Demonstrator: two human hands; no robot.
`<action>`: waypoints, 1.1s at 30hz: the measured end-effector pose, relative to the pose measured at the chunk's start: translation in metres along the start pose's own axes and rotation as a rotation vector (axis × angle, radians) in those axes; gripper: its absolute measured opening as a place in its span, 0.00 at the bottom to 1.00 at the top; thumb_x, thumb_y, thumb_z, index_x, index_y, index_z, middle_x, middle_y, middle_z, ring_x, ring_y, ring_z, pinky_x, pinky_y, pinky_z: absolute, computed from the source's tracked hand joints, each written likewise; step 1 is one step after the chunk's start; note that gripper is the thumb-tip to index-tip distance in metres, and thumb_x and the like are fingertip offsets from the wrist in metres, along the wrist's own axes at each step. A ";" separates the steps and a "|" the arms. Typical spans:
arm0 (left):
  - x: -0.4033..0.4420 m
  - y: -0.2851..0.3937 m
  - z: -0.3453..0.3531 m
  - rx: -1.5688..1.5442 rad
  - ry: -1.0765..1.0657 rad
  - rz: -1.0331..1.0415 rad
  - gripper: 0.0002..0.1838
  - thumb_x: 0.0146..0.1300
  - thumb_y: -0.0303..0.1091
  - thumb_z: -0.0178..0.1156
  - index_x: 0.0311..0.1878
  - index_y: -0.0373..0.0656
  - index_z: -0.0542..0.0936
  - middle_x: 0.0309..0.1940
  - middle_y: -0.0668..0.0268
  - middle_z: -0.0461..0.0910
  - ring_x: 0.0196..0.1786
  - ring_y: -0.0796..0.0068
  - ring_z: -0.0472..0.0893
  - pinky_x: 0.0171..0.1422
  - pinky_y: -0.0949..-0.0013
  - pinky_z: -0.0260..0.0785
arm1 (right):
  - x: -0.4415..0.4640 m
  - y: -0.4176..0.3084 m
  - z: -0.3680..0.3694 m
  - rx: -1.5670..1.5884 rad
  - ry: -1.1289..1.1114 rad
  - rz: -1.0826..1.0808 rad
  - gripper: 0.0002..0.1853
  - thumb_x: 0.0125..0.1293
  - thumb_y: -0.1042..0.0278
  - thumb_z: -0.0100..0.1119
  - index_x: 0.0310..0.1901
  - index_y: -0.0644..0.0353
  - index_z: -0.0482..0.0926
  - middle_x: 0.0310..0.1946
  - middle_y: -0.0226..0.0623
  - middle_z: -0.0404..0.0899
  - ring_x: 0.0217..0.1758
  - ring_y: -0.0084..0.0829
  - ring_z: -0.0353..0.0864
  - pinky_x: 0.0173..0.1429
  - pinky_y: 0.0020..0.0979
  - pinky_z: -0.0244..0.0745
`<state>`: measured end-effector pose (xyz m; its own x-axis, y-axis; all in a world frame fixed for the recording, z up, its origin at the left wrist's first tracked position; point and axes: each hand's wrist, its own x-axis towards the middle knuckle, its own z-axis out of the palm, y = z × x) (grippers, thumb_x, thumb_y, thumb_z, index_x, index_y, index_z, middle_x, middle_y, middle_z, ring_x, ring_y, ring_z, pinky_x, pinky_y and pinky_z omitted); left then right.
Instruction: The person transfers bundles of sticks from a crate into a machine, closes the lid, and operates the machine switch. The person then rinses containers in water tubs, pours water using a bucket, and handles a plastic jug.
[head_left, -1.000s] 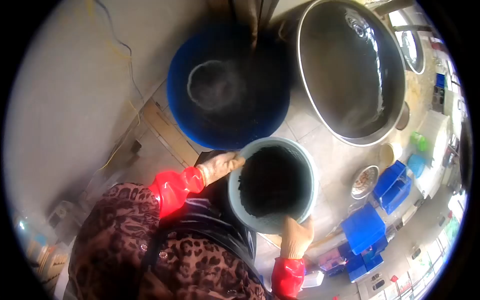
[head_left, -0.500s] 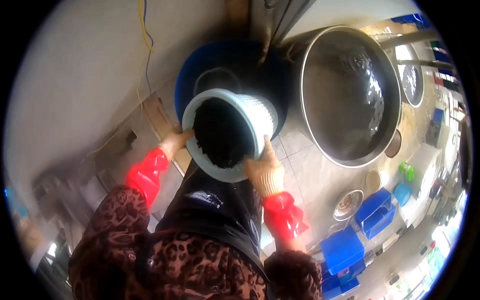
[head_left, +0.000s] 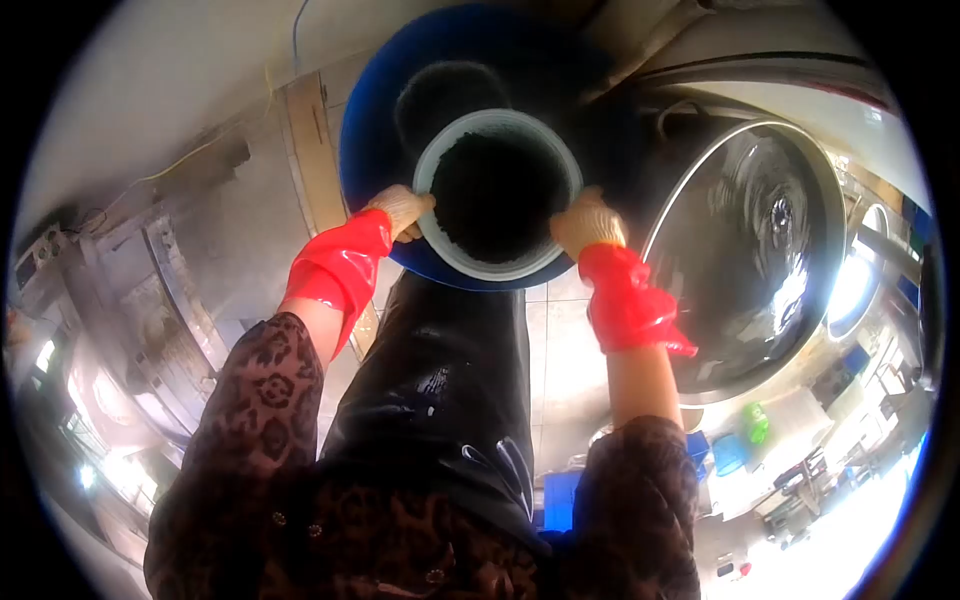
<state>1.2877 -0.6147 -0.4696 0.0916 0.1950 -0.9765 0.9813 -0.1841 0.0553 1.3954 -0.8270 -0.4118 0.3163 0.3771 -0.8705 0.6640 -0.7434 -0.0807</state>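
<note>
A pale plastic basket (head_left: pixel 495 270) is held at waist height over a large round blue tub (head_left: pixel 362 140). Dark, clumpy black material (head_left: pixel 500 195) fills its inside; what it is I cannot make out. My left hand (head_left: pixel 403 210) grips the left side of the rim, and my right hand (head_left: pixel 590 222) grips the right side. Both hands wear cream gloves with red rubber cuffs at the wrists. The basket's mouth faces up toward me, and its lower walls are hidden from above.
To the right stands a big round metal tub (head_left: pixel 720 300) holding rippling water, with a smaller round vessel (head_left: pixel 855 285) beyond it. A wooden plank (head_left: pixel 312 150) lies left of the blue tub. Blue crates (head_left: pixel 558 500) and a green bag (head_left: pixel 754 423) are at lower right.
The basket has gone from tilted with its patterned side showing to more level, and sits farther out over the blue tub. Both arms are stretched farther forward. The view has shifted.
</note>
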 end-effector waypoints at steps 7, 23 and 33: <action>-0.024 -0.105 -0.005 0.347 0.020 0.162 0.16 0.52 0.39 0.45 0.32 0.37 0.76 0.25 0.54 0.76 0.30 0.59 0.77 0.37 0.64 0.66 | 0.006 -0.107 0.030 0.238 0.080 0.251 0.11 0.54 0.71 0.45 0.33 0.62 0.77 0.37 0.45 0.75 0.41 0.43 0.75 0.41 0.38 0.73; -0.096 -0.168 0.001 0.105 -0.049 0.534 0.17 0.55 0.37 0.48 0.44 0.37 0.71 0.33 0.60 0.75 0.32 0.74 0.75 0.36 0.74 0.66 | -0.041 -0.173 0.125 0.792 0.768 0.510 0.22 0.51 0.64 0.49 0.49 0.62 0.66 0.40 0.48 0.72 0.40 0.44 0.73 0.46 0.37 0.68; -0.294 -0.199 -0.058 0.023 0.125 0.410 0.09 0.54 0.38 0.46 0.33 0.44 0.68 0.17 0.67 0.68 0.15 0.76 0.65 0.17 0.73 0.57 | -0.338 -0.226 0.270 1.303 0.424 0.962 0.20 0.51 0.52 0.44 0.33 0.62 0.76 0.34 0.48 0.75 0.41 0.44 0.73 0.46 0.38 0.66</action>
<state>1.0755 -0.5800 -0.1817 0.4948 0.2165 -0.8416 0.8554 -0.2919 0.4278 0.9555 -0.9355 -0.2302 0.5391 -0.5068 -0.6727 -0.7668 -0.6258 -0.1430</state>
